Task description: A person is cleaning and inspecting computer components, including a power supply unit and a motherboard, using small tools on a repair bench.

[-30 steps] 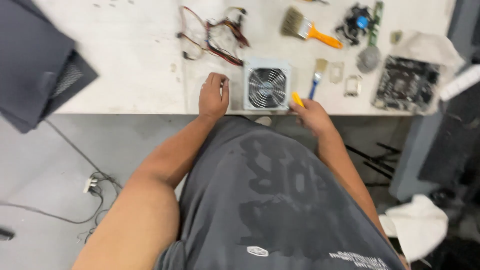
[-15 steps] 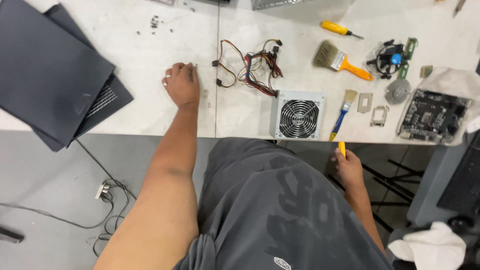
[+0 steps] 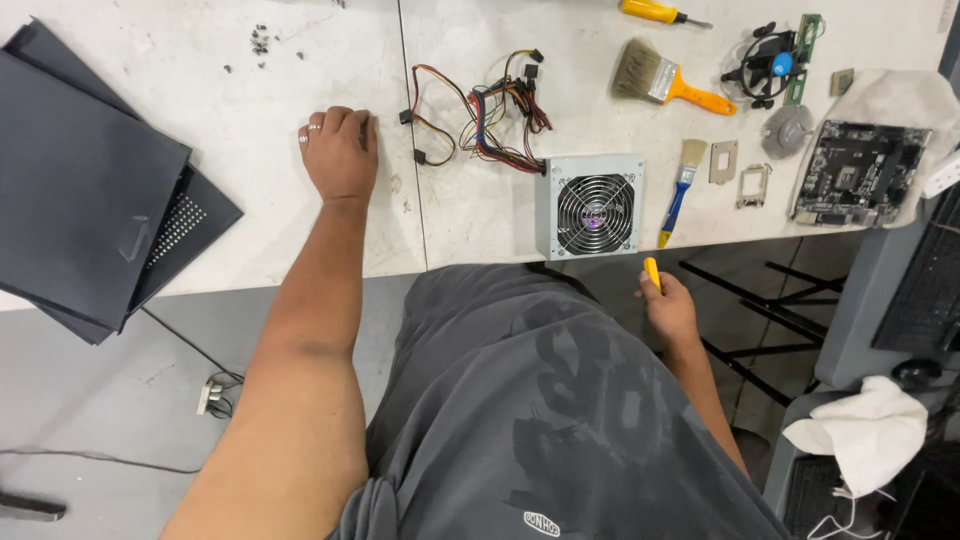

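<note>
My left hand (image 3: pixel 340 152) rests palm down on the white table (image 3: pixel 250 220), fingers together, left of a bundle of coloured cables (image 3: pixel 480 110). The cables run to a grey power supply box with a round fan grille (image 3: pixel 590 206) near the table's front edge. My right hand (image 3: pixel 668 308) hangs below the table edge, closed around a small yellow-handled tool (image 3: pixel 652 272) whose tip is hidden. A small blue-handled brush (image 3: pixel 682 185) lies just right of the power supply.
Dark case panels (image 3: pixel 90 210) overhang the table's left end. Farther back lie a yellow screwdriver (image 3: pixel 655 12), an orange-handled brush (image 3: pixel 665 82), a cooler fan (image 3: pixel 775 65), a metal bracket (image 3: pixel 722 160) and a motherboard (image 3: pixel 860 172) on white cloth. Small screws (image 3: pixel 262 40) are scattered. A power strip (image 3: pixel 212 396) sits on the floor.
My left hand slid left along the table, away from the power supply. My right hand dropped from the table's edge to below it, still gripping the yellow tool. The view shifted.
</note>
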